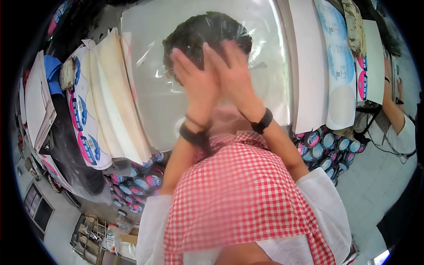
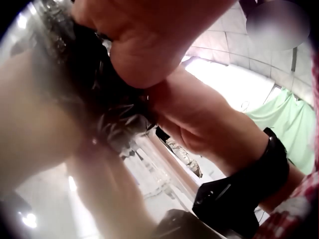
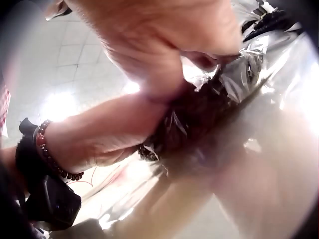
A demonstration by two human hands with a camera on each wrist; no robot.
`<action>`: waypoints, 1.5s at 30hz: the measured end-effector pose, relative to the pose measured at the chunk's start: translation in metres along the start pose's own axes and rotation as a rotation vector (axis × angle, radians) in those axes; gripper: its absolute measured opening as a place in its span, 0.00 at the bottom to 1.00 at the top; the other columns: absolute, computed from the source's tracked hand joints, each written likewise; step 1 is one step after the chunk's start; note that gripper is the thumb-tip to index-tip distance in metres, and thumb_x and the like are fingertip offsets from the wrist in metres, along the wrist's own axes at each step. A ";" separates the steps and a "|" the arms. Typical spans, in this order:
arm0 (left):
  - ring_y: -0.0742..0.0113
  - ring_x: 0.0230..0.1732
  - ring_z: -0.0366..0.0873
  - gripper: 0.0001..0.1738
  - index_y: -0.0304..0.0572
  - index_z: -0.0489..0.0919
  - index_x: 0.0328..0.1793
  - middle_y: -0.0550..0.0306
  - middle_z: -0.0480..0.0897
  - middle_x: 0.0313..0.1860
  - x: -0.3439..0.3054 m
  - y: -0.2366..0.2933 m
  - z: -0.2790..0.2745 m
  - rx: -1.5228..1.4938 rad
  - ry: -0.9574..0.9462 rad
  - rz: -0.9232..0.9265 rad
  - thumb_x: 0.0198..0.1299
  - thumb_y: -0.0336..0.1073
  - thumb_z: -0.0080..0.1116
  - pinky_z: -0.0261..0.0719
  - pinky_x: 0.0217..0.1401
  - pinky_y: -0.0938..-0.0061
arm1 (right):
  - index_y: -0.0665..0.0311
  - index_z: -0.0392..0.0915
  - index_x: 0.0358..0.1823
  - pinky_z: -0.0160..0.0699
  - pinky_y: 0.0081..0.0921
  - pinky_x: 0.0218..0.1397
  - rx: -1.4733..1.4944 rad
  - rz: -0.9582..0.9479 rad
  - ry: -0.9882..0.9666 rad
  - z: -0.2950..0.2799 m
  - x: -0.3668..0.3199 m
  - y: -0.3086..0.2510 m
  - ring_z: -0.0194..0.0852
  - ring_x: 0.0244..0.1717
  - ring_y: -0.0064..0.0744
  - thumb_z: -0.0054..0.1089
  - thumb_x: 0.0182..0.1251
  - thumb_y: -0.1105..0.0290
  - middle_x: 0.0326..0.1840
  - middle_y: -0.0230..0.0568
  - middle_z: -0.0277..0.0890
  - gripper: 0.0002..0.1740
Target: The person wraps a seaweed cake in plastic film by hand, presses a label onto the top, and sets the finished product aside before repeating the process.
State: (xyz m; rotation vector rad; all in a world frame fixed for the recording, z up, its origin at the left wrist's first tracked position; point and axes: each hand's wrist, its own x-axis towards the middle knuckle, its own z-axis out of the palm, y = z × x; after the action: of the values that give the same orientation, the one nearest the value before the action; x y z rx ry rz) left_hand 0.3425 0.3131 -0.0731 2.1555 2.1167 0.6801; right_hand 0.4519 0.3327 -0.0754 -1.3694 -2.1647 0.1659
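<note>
A dark, round, leafy-looking mass (image 1: 207,35) lies under shiny clear plastic film (image 1: 154,101) on the table, ahead of the person. My left hand (image 1: 198,84) rests over its near left part, fingers extended and spread. Beside it, my right hand (image 1: 236,75) lies over the near right part, its fingers also straight and slightly blurred. The hands sit side by side and overlap at the thumbs in the head view. Crinkled film over the dark mass (image 3: 199,114) shows right under the palms in the right wrist view. Both wrists wear black camera straps; the left also has a beaded bracelet (image 3: 41,144).
Stacks of paper sheets (image 1: 112,97) stand left of the film, and white and blue printed sheets (image 1: 340,57) lie to the right. Many round pink, blue and black labelled items (image 1: 324,148) are below the table edge. Another person's arm (image 1: 393,106) shows at the far right.
</note>
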 end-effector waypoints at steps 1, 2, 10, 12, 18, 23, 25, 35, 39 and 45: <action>0.23 0.72 0.54 0.29 0.37 0.63 0.74 0.21 0.44 0.76 0.005 0.003 -0.007 -0.477 -0.045 -0.067 0.66 0.29 0.48 0.58 0.72 0.44 | 0.59 0.72 0.64 0.77 0.36 0.57 0.399 0.070 -0.012 -0.002 0.003 -0.004 0.74 0.57 0.52 0.65 0.52 0.75 0.69 0.58 0.59 0.33; 0.24 0.72 0.55 0.28 0.35 0.64 0.73 0.23 0.44 0.77 0.004 0.002 -0.003 -0.605 -0.037 -0.103 0.66 0.28 0.48 0.59 0.72 0.46 | 0.60 0.72 0.63 0.78 0.35 0.55 0.521 0.235 -0.010 -0.007 0.006 -0.008 0.75 0.55 0.50 0.65 0.52 0.76 0.70 0.58 0.59 0.32; 0.50 0.57 0.78 0.20 0.51 0.79 0.63 0.35 0.61 0.72 0.010 0.008 -0.004 0.044 0.166 -0.047 0.63 0.32 0.57 0.79 0.54 0.68 | 0.65 0.73 0.51 0.72 0.42 0.55 -0.067 0.112 0.149 -0.001 0.019 -0.005 0.68 0.54 0.55 0.61 0.55 0.74 0.53 0.49 0.68 0.20; 0.50 0.55 0.78 0.20 0.48 0.79 0.63 0.38 0.66 0.68 0.009 0.001 0.004 -0.370 0.128 -0.023 0.64 0.32 0.57 0.79 0.53 0.66 | 0.64 0.73 0.52 0.73 0.41 0.52 0.259 0.174 0.171 0.006 0.017 -0.002 0.68 0.50 0.53 0.59 0.56 0.73 0.50 0.48 0.70 0.20; 0.39 0.63 0.69 0.22 0.42 0.76 0.65 0.42 0.73 0.60 0.023 -0.010 -0.016 -0.037 0.074 0.110 0.64 0.34 0.58 0.71 0.62 0.57 | 0.64 0.75 0.39 0.69 0.42 0.51 -0.080 -0.023 0.063 -0.004 0.029 0.008 0.69 0.48 0.45 0.65 0.49 0.70 0.48 0.41 0.73 0.15; 0.47 0.48 0.73 0.23 0.45 0.76 0.65 0.47 0.76 0.52 0.020 -0.021 -0.003 -0.149 0.116 -0.017 0.64 0.41 0.60 0.73 0.51 0.60 | 0.63 0.75 0.43 0.67 0.41 0.50 0.078 0.010 -0.028 0.006 0.035 0.026 0.69 0.50 0.46 0.71 0.46 0.63 0.51 0.45 0.73 0.23; 0.53 0.40 0.75 0.21 0.46 0.78 0.61 0.50 0.76 0.43 0.022 -0.026 0.004 -0.296 0.115 -0.101 0.65 0.44 0.58 0.72 0.42 0.62 | 0.64 0.73 0.44 0.67 0.40 0.48 0.097 0.024 -0.117 0.004 0.044 0.029 0.69 0.49 0.44 0.72 0.46 0.60 0.51 0.46 0.72 0.26; 0.53 0.45 0.76 0.15 0.41 0.79 0.44 0.50 0.80 0.44 0.031 -0.063 0.000 -0.368 0.010 0.204 0.57 0.42 0.66 0.74 0.49 0.65 | 0.61 0.75 0.48 0.69 0.38 0.53 0.283 -0.161 -0.214 -0.003 0.060 0.036 0.71 0.50 0.42 0.70 0.50 0.62 0.46 0.38 0.74 0.24; 0.55 0.42 0.78 0.24 0.41 0.79 0.47 0.52 0.81 0.44 0.055 -0.048 -0.019 -0.223 0.238 0.289 0.50 0.47 0.73 0.75 0.46 0.65 | 0.57 0.78 0.43 0.67 0.34 0.46 0.200 -0.265 -0.215 0.005 0.055 0.043 0.70 0.44 0.38 0.72 0.47 0.62 0.40 0.34 0.71 0.21; 0.54 0.34 0.76 0.20 0.43 0.77 0.35 0.58 0.79 0.31 0.064 -0.066 -0.010 -0.408 -0.033 0.412 0.45 0.46 0.75 0.74 0.42 0.65 | 0.57 0.78 0.46 0.67 0.39 0.56 0.306 -0.026 0.106 0.005 0.064 0.028 0.70 0.55 0.41 0.74 0.44 0.62 0.51 0.37 0.74 0.25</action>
State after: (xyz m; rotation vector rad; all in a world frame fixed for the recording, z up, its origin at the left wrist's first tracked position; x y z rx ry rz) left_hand 0.2753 0.3765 -0.0682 2.3407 1.3641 0.9922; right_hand 0.4509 0.4023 -0.0654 -1.1489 -1.9732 0.3879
